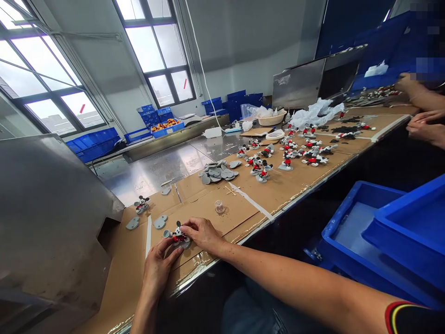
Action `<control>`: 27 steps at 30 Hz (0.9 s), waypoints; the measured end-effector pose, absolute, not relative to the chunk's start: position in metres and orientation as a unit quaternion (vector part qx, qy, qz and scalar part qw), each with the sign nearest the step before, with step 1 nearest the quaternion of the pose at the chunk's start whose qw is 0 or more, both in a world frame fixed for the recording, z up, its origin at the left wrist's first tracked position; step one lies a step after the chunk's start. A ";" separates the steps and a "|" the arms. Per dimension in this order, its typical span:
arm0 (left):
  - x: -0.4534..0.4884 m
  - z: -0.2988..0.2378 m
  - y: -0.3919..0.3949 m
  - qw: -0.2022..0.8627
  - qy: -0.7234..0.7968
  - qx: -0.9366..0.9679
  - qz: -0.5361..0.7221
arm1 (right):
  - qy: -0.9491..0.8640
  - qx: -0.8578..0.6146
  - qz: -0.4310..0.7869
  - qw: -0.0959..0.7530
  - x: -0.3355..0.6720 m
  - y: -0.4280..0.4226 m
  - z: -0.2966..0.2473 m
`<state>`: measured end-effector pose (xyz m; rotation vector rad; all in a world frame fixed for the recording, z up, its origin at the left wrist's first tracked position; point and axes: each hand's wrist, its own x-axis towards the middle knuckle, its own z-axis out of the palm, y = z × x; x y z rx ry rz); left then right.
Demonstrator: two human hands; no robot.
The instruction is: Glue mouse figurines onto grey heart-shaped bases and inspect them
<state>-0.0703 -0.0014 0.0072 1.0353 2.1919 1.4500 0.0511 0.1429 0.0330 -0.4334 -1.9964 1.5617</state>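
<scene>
Between my two hands a small Mickey Mouse figurine (pixel 179 235) in red stands on a grey base at the cardboard's near edge. My left hand (pixel 159 266) has its fingers closed round the figurine's lower left side and base. From the right, my right hand (pixel 201 233) pinches the figurine near its head. Just beyond lie a loose grey base plate (pixel 160 222) and another grey plate (pixel 132 223). Another figurine (pixel 142 204) stands farther back on the left. A small clear cup (pixel 219 207) sits to the right of my right hand.
A pile of grey plates (pixel 217 172) and several figurines (pixel 262 172) occupy the cardboard (pixel 194 199). At left stands a metal box (pixel 52 222). Blue bins (pixel 365 222) are below the table edge at right. A co-worker's hands (pixel 426 125) show at far right.
</scene>
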 end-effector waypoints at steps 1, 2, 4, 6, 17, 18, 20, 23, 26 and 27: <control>-0.070 0.007 -0.002 0.158 0.769 0.360 0.503 | -0.741 -0.158 0.590 0.280 0.052 0.143 0.033; -0.070 0.008 -0.002 0.159 0.772 0.359 0.500 | -0.735 -0.154 0.599 0.278 0.054 0.143 0.032; -0.069 0.009 -0.002 0.159 0.777 0.358 0.493 | -0.723 -0.146 0.615 0.278 0.055 0.144 0.031; -0.067 0.011 -0.003 0.160 0.779 0.363 0.486 | -0.710 -0.144 0.627 0.285 0.056 0.146 0.030; -0.075 0.004 -0.002 0.133 0.788 0.363 0.479 | -0.693 -0.200 0.610 0.330 0.047 0.147 0.027; -0.076 0.003 -0.002 0.132 0.789 0.363 0.477 | -0.694 -0.201 0.607 0.331 0.047 0.147 0.027; -0.078 0.001 -0.003 0.132 0.794 0.360 0.472 | -0.696 -0.202 0.606 0.329 0.048 0.147 0.026; -0.080 -0.001 -0.004 0.136 0.804 0.350 0.461 | -0.698 -0.201 0.606 0.324 0.050 0.146 0.024; -0.080 0.000 -0.004 0.143 0.813 0.343 0.448 | -0.693 -0.197 0.616 0.319 0.052 0.147 0.023; -0.080 0.001 -0.004 0.146 0.815 0.342 0.444 | -0.691 -0.196 0.620 0.315 0.053 0.147 0.023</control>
